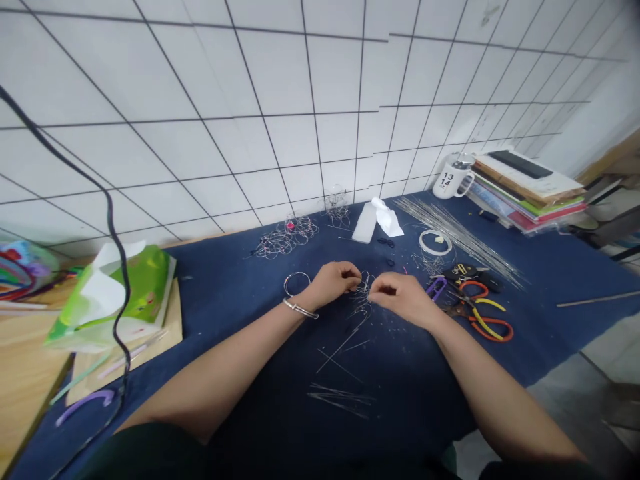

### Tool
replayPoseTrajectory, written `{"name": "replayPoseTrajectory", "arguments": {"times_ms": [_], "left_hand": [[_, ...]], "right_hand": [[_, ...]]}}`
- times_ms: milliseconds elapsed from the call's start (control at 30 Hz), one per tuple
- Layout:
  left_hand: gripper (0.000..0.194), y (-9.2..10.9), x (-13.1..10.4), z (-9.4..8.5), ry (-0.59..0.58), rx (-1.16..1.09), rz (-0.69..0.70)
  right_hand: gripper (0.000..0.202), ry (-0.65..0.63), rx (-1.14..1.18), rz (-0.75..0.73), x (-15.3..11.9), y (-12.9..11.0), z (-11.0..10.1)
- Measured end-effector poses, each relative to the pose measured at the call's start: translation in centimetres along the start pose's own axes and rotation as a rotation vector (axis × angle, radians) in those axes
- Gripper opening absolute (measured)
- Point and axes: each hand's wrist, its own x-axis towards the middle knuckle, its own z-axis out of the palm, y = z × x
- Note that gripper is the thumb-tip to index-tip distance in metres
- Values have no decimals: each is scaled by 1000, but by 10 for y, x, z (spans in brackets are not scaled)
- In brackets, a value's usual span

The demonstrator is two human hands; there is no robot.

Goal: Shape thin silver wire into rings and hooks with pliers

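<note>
Both hands meet over a dark blue cloth, on either side of a small piece of looped silver wire [367,283]. My left hand [336,283] wears a silver bangle [300,308] at the wrist, and its fingers pinch the wire's left side. The fingers of my right hand [400,293] are closed at the wire's right side. Curved and straight loose wires [343,343] lie just below the hands, with a bundle of short wires [340,395] nearer to me. A wire ring [297,284] rests beside my left wrist.
Orange-handled pliers [493,327] and a purple clip [437,289] lie right of my right hand. Behind are wire coils [280,241], a white spool [435,243], long wires [460,233] and a mug [449,181]. A green tissue pack [145,287] and black cable [116,233] are left.
</note>
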Motion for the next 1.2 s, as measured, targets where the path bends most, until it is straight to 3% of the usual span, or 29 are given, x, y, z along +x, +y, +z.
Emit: {"name": "replayPoseTrajectory", "arguments": {"times_ms": [133,233,500,867,1200], "left_hand": [[13,5,-4,-1,-67,91,89],[12,8,-5,0,-99,141,134],[13,8,-3,0,20,283,196],[13,12,-3,-2,56,357,212],[13,34,-11,-15,-145,189,221]], "right_hand": [[11,-355,-101,-185,-6,-12,12],[12,-469,-200,-236,-8,-14,25],[14,-479,-391,-280,-9,-10,41],[11,-624,-508,-405,-23,-29,34],[11,-686,-328,-307,-20,-24,23]]}}
